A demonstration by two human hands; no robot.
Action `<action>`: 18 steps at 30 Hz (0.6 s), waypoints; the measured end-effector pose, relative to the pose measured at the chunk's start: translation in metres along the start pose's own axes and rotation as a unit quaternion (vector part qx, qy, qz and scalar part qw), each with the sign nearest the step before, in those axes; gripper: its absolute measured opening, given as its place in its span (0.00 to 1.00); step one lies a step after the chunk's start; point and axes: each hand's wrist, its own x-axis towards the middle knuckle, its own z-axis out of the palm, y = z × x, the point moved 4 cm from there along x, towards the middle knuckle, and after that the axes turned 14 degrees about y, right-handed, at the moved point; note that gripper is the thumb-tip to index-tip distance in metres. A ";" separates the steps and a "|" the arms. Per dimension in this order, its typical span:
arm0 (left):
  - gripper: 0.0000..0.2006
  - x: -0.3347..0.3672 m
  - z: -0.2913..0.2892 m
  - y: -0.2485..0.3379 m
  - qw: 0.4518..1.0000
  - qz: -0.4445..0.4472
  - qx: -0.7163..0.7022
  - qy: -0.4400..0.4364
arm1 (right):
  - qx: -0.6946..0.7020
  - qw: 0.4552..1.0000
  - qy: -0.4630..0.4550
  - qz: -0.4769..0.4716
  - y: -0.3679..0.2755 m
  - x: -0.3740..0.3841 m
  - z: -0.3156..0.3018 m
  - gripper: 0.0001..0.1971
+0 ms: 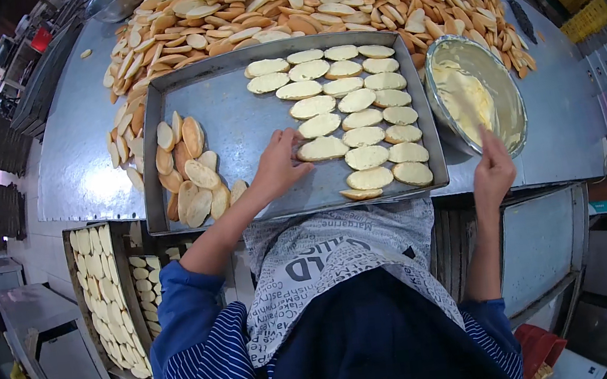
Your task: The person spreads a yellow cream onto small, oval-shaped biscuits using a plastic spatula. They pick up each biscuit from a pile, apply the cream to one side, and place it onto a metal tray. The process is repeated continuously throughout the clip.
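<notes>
My left hand is over the metal tray, its thumb and fingertips around the left end of a cream-topped bread slice. That slice lies flat beside rows of similar pale-yellow coated slices on the tray's right side. At the tray's left is a loose pile of plain oval bread slices. My right hand is closed round the handle of a spatula, whose motion-blurred blade is in the metal bowl. Pale yellow cream coats the bowl's inside.
A large heap of bread slices covers the table behind the tray. Below, at the left, a rack tray holds coated slices. Another tray sits low at the right. Yellow crates stand at the far right.
</notes>
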 end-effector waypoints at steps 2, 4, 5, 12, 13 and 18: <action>0.24 0.004 -0.001 0.004 0.999 0.024 0.033 0.031 | -0.073 0.997 0.010 0.038 0.011 0.023 0.003 0.20; 0.22 0.011 -0.010 0.001 0.992 0.046 0.082 0.083 | -0.183 0.981 -0.046 0.043 0.037 0.046 0.008 0.19; 0.21 0.017 -0.019 -0.006 0.985 0.057 0.112 0.117 | -0.239 0.967 -0.072 0.046 0.050 0.055 0.010 0.19; 0.22 0.025 -0.119 -0.077 0.869 -0.076 0.410 0.265 | -0.311 0.916 -0.254 -0.022 0.066 0.076 0.041 0.12; 0.23 0.023 -0.126 -0.084 0.874 -0.104 0.409 0.240 | -0.277 0.919 -0.277 -0.037 0.066 0.073 0.045 0.11; 0.23 0.022 -0.135 -0.104 0.884 -0.134 0.416 0.168 | -0.167 0.906 -0.388 0.005 0.054 0.071 0.047 0.12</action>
